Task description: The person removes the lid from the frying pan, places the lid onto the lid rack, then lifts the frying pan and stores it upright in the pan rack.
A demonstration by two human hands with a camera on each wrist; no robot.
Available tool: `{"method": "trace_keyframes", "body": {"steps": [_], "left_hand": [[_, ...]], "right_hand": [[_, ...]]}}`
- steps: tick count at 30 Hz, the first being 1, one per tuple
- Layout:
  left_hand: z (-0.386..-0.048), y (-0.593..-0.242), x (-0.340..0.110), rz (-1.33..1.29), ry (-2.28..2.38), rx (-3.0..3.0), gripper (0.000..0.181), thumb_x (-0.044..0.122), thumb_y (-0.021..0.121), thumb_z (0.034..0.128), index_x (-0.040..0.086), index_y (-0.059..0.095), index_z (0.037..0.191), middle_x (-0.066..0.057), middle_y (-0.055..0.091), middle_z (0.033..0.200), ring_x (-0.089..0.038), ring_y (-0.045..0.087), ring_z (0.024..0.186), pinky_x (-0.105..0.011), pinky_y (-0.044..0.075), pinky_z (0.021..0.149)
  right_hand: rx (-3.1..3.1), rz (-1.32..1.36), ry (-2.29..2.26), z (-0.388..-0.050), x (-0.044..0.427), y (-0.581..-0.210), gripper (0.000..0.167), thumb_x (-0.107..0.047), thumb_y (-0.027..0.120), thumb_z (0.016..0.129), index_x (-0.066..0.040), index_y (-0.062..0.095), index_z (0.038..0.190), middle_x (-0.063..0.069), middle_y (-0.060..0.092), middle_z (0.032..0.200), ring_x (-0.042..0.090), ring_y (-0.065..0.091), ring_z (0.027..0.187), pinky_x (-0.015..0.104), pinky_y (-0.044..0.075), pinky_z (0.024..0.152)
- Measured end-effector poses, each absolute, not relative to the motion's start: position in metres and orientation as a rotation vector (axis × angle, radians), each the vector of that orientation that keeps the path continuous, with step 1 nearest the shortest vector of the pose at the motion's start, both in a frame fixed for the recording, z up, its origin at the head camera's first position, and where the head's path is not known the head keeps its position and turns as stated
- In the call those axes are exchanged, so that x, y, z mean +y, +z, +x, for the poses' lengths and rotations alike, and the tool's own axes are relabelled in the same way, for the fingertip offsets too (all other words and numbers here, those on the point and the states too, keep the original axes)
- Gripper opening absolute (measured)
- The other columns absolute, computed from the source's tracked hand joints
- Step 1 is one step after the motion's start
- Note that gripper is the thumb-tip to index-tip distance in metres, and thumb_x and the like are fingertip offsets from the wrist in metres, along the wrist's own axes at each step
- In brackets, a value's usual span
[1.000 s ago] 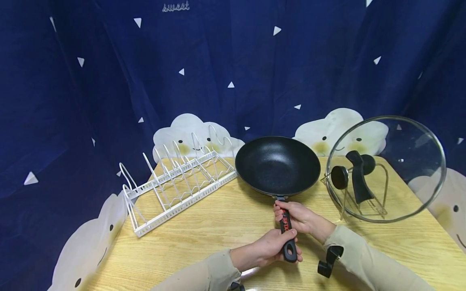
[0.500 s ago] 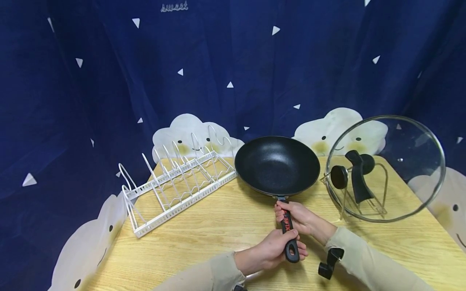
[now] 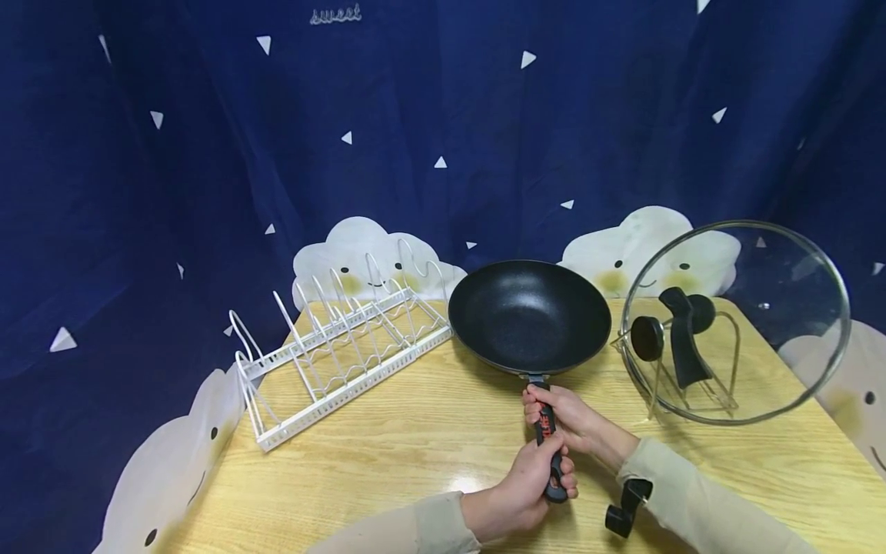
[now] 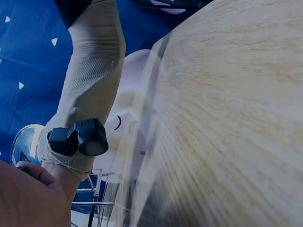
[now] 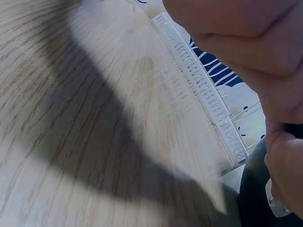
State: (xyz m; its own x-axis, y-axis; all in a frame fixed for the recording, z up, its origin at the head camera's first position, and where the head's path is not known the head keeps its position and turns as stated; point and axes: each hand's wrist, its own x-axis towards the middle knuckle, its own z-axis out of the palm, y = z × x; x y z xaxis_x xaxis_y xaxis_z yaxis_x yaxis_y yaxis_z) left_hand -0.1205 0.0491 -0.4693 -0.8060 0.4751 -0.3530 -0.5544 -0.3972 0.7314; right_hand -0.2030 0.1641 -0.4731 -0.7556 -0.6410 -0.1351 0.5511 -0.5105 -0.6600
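In the head view, a black wok [image 3: 529, 315] faces up at the middle of the table, its handle [image 3: 545, 423] pointing toward me. Whether its base touches the wood, I cannot tell. My right hand [image 3: 557, 414] grips the handle close to the pan. Lower down, my left hand [image 3: 529, 478] wraps round the handle's end, thumb lying along the top. The left wrist view catches part of the left hand [image 4: 31, 201] at its lower left corner. Curled fingers of the right hand [image 5: 255, 42] fill the upper right of the right wrist view, above the wok's dark side [image 5: 253, 189].
A white wire rack [image 3: 346, 362] stands on the table [image 3: 388, 462] left of the wok. To the right, a large glass lid [image 3: 782, 346] with a black handle leans upright in a metal wire stand [image 3: 734, 362]. A blue curtain [image 3: 443, 100] hangs behind the table.
My left hand has shifted slightly right and changed its hold, its fingers now wrapping the handle's end more fully. The right hand and the wok look almost the same.
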Motion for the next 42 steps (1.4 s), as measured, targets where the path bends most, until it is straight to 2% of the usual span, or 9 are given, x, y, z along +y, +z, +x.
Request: {"method": "trace_keyframes", "body": {"steps": [5, 10, 14, 20, 26, 31, 36, 39, 42], "left_hand": [[-0.118, -0.471, 0.053, -0.159, 2.244, 1.252, 0.025, 0.030, 0.047, 0.0992, 0.012, 0.043, 0.083, 0.004, 0.038, 0.060, -0.005, 0.034, 0.046, -0.017, 0.034, 0.044], [-0.117, -0.474, 0.054, -0.125, 2.243, 1.345, 0.018, 0.022, 0.052, 0.0941, 0.012, 0.044, 0.081, 0.003, 0.041, 0.058, -0.006, 0.039, 0.045, -0.018, 0.038, 0.043], [-0.116, -0.475, 0.052, -0.057, 2.222, 1.412, 0.015, 0.020, 0.052, 0.0922, 0.010, 0.047, 0.082, 0.002, 0.046, 0.059, -0.007, 0.046, 0.047, -0.020, 0.042, 0.044], [-0.115, -0.471, 0.049, 0.045, 2.206, 1.395, 0.018, 0.021, 0.051, 0.0949, 0.008, 0.053, 0.083, 0.001, 0.055, 0.064, -0.006, 0.057, 0.054, -0.018, 0.049, 0.052], [-0.114, -0.470, 0.050, 0.074, 2.234, 1.277, 0.021, 0.016, 0.048, 0.0975, -0.001, 0.056, 0.090, -0.002, 0.058, 0.071, -0.008, 0.061, 0.061, -0.021, 0.053, 0.061], [-0.113, -0.470, 0.051, 0.080, 2.261, 1.250, 0.022, 0.015, 0.047, 0.0978, -0.006, 0.054, 0.098, -0.005, 0.058, 0.075, -0.011, 0.062, 0.066, -0.033, 0.056, 0.072], [-0.112, -0.469, 0.052, 0.098, 2.296, 1.219, 0.021, 0.013, 0.046, 0.0976, -0.007, 0.051, 0.102, -0.009, 0.059, 0.078, -0.019, 0.066, 0.076, -0.043, 0.052, 0.082], [-0.112, -0.467, 0.052, 0.107, 2.296, 1.212, 0.020, 0.013, 0.046, 0.0980, -0.005, 0.051, 0.102, -0.008, 0.059, 0.078, -0.018, 0.066, 0.076, -0.041, 0.053, 0.081], [-0.113, -0.465, 0.050, 0.125, 2.273, 1.241, 0.017, 0.015, 0.047, 0.0978, -0.002, 0.050, 0.102, -0.004, 0.057, 0.075, -0.012, 0.062, 0.067, -0.032, 0.056, 0.070]], "right_hand": [[0.937, -0.146, -2.262, -0.201, 0.164, -0.472, 0.026, -0.013, 0.021, 0.106, -0.003, 0.041, 0.092, -0.002, 0.045, 0.075, 0.004, 0.044, 0.063, 0.017, 0.043, 0.057], [0.992, -0.149, -2.271, -0.199, 0.164, -0.471, 0.023, -0.013, 0.025, 0.106, -0.002, 0.041, 0.093, -0.002, 0.045, 0.076, 0.004, 0.044, 0.063, 0.017, 0.043, 0.057], [1.026, -0.231, -2.263, -0.197, 0.164, -0.469, 0.024, -0.011, 0.022, 0.106, -0.003, 0.042, 0.094, -0.003, 0.046, 0.078, 0.005, 0.046, 0.064, 0.017, 0.043, 0.058], [1.089, -0.307, -2.261, -0.194, 0.165, -0.466, 0.025, -0.010, 0.023, 0.105, -0.003, 0.044, 0.093, -0.004, 0.047, 0.076, 0.005, 0.047, 0.064, 0.016, 0.043, 0.058], [1.112, -0.315, -2.269, -0.191, 0.166, -0.467, 0.024, -0.009, 0.021, 0.105, -0.003, 0.043, 0.095, -0.004, 0.046, 0.076, 0.005, 0.047, 0.063, 0.016, 0.044, 0.058], [1.105, -0.300, -2.283, -0.191, 0.166, -0.466, 0.025, -0.010, 0.024, 0.105, -0.004, 0.045, 0.094, -0.004, 0.047, 0.076, 0.005, 0.047, 0.064, 0.016, 0.044, 0.058], [1.114, -0.318, -2.288, -0.190, 0.167, -0.463, 0.025, -0.011, 0.024, 0.105, -0.005, 0.045, 0.094, -0.004, 0.047, 0.077, 0.005, 0.048, 0.064, 0.016, 0.044, 0.058], [1.130, -0.342, -2.286, -0.190, 0.167, -0.460, 0.024, -0.011, 0.024, 0.105, -0.005, 0.045, 0.094, -0.004, 0.047, 0.077, 0.005, 0.047, 0.064, 0.016, 0.044, 0.058], [1.156, -0.369, -2.285, -0.190, 0.167, -0.457, 0.025, -0.010, 0.023, 0.105, -0.006, 0.044, 0.093, -0.005, 0.047, 0.076, 0.005, 0.047, 0.063, 0.016, 0.044, 0.058]]}}
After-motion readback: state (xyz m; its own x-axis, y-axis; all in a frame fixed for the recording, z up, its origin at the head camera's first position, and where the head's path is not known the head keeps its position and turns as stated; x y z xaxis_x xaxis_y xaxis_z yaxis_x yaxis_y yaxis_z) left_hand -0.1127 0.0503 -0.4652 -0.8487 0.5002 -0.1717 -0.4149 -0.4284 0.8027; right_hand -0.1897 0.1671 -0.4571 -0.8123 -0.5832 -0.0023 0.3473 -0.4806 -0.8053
